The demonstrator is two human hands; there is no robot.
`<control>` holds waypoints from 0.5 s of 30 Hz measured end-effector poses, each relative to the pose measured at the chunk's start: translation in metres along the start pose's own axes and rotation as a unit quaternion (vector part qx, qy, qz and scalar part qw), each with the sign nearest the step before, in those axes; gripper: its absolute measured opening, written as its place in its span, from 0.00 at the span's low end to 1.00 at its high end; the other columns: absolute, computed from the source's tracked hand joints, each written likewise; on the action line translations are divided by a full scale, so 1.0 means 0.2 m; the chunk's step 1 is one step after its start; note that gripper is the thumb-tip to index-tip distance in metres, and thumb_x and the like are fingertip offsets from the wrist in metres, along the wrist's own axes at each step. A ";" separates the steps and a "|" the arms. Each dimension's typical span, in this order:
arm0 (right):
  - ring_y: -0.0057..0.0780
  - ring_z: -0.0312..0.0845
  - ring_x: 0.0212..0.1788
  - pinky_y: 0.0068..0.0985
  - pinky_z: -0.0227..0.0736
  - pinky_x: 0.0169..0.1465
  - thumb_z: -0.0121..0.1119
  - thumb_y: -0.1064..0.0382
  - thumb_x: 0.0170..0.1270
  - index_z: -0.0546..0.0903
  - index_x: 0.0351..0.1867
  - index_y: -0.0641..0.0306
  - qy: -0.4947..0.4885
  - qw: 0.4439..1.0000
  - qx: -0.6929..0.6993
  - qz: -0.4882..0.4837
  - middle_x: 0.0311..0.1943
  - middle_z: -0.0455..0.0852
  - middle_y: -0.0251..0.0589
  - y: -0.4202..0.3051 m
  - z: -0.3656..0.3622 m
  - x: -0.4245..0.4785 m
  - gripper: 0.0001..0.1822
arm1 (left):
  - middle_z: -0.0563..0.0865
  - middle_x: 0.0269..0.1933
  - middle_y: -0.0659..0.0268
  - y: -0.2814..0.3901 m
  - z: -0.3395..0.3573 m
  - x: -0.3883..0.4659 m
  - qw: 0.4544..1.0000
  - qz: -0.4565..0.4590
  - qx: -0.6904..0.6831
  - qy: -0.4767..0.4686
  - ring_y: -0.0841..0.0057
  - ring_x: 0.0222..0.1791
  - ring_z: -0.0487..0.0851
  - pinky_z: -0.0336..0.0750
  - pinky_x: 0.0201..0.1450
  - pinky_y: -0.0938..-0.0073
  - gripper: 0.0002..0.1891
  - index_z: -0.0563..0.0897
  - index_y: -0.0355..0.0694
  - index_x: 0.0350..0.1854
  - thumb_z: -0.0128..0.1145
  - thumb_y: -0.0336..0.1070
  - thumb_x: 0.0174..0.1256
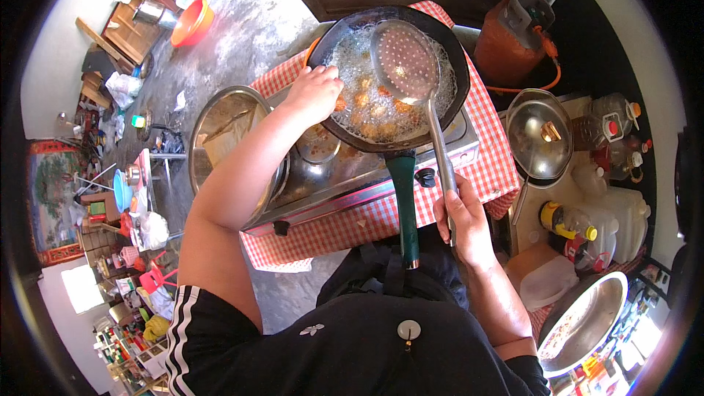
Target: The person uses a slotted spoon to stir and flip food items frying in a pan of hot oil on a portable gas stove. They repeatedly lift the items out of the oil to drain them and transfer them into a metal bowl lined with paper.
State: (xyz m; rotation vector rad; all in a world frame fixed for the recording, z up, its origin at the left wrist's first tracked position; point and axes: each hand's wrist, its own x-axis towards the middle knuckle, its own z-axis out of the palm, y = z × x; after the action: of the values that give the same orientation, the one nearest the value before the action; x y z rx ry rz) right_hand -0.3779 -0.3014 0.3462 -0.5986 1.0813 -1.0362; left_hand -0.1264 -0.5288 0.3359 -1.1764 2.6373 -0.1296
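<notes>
A dark wok (pixel 462 74) of bubbling oil stands on the gas stove (pixel 341 181), its green handle (pixel 404 203) towards me. Several browned food pieces (pixel 379 110) float in the oil. My right hand (pixel 467 220) grips the metal handle of a perforated skimmer (pixel 406 60), whose round head lies over the wok. My left hand (pixel 316 93) is at the wok's left rim, fingers bent over the edge, with a browned piece (pixel 340 103) just by the fingertips. Whether the fingers hold anything is hidden. A metal basin (pixel 201 121) sits beneath my left forearm.
A red gas cylinder (pixel 503 44) with an orange hose stands behind right. At right are a lidded pan (pixel 539 137), plastic bottles (pixel 569 223) and a steel bowl (pixel 583 330) holding small pieces. A checked cloth (pixel 341 236) hangs below the stove's front.
</notes>
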 end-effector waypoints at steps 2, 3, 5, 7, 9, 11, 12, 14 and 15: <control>0.16 0.62 0.16 0.13 0.57 0.18 0.40 0.58 0.70 0.62 0.58 0.70 -0.004 1.000 0.013 0.007 0.23 0.72 0.35 0.01 0.00 0.00 0.21 | 0.76 0.48 0.62 0.00 -0.07 0.00 0.998 -0.003 0.004 -0.065 0.67 0.53 0.74 0.65 0.55 0.60 0.12 0.79 0.39 0.41 0.48 0.31 0.56; 0.16 0.62 0.15 0.13 0.57 0.17 0.40 0.59 0.71 0.62 0.57 0.70 -0.005 1.000 0.023 0.010 0.22 0.72 0.34 0.01 0.01 0.00 0.19 | 0.76 0.45 0.63 -0.02 -0.05 0.00 1.000 0.021 0.015 -0.004 0.67 0.50 0.74 0.66 0.52 0.61 0.09 0.79 0.40 0.37 0.49 0.32 0.55; 0.15 0.61 0.14 0.13 0.57 0.17 0.40 0.62 0.71 0.63 0.56 0.68 -0.007 0.999 0.043 0.017 0.21 0.71 0.33 0.00 0.02 0.00 0.16 | 0.76 0.39 0.64 -0.07 -0.04 -0.02 0.990 0.069 0.036 0.117 0.66 0.44 0.75 0.68 0.46 0.64 0.03 0.78 0.41 0.29 0.53 0.32 0.53; 0.16 0.62 0.14 0.13 0.57 0.17 0.40 0.62 0.71 0.63 0.55 0.68 -0.017 0.999 0.047 0.015 0.21 0.72 0.33 0.00 0.03 0.01 0.16 | 0.75 0.39 0.65 -0.08 -0.10 -0.01 0.995 0.062 0.039 0.073 0.67 0.44 0.75 0.68 0.45 0.64 0.03 0.77 0.41 0.29 0.53 0.33 0.53; 0.16 0.62 0.14 0.14 0.57 0.17 0.39 0.61 0.71 0.64 0.54 0.68 -0.030 0.998 0.052 0.023 0.21 0.72 0.34 -0.01 0.03 0.02 0.16 | 0.75 0.39 0.65 -0.06 -0.22 -0.02 0.996 0.060 0.044 0.054 0.67 0.44 0.75 0.68 0.45 0.65 0.03 0.77 0.41 0.29 0.54 0.33 0.53; 0.17 0.62 0.15 0.14 0.58 0.18 0.39 0.60 0.72 0.65 0.54 0.66 -0.047 0.996 0.060 0.040 0.22 0.72 0.34 -0.02 0.05 0.02 0.15 | 0.75 0.39 0.65 -0.07 -0.31 -0.03 0.995 0.068 0.054 0.050 0.67 0.44 0.75 0.67 0.45 0.65 0.03 0.77 0.41 0.29 0.54 0.33 0.53; 0.17 0.62 0.15 0.14 0.58 0.18 0.38 0.59 0.72 0.65 0.53 0.66 -0.061 0.993 0.083 0.057 0.22 0.72 0.34 -0.02 0.06 0.02 0.15 | 0.75 0.38 0.65 -0.08 -0.36 -0.03 0.995 0.072 0.059 0.047 0.67 0.43 0.75 0.67 0.45 0.66 0.03 0.76 0.41 0.29 0.55 0.33 0.53; 0.17 0.62 0.15 0.15 0.58 0.19 0.38 0.58 0.72 0.66 0.53 0.64 -0.087 0.984 0.130 0.089 0.22 0.72 0.34 -0.03 0.08 0.01 0.15 | 0.76 0.39 0.66 -0.07 -0.46 -0.02 0.993 0.091 0.052 0.050 0.70 0.46 0.75 0.68 0.48 0.66 0.05 0.78 0.42 0.32 0.50 0.32 0.54; 0.17 0.62 0.16 0.15 0.58 0.19 0.38 0.56 0.72 0.66 0.54 0.62 -0.107 0.976 0.156 0.107 0.23 0.71 0.33 -0.02 0.08 0.01 0.16 | 0.76 0.39 0.67 -0.08 -0.49 -0.01 0.991 0.109 0.051 0.066 0.70 0.45 0.75 0.67 0.48 0.66 0.04 0.78 0.42 0.31 0.51 0.32 0.54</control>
State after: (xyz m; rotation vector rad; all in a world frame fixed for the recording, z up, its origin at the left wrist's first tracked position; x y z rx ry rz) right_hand -0.3648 -0.3068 0.3544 -0.3225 0.7552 -0.9075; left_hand -0.1393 -0.5394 0.4346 -0.8693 2.8143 -0.3064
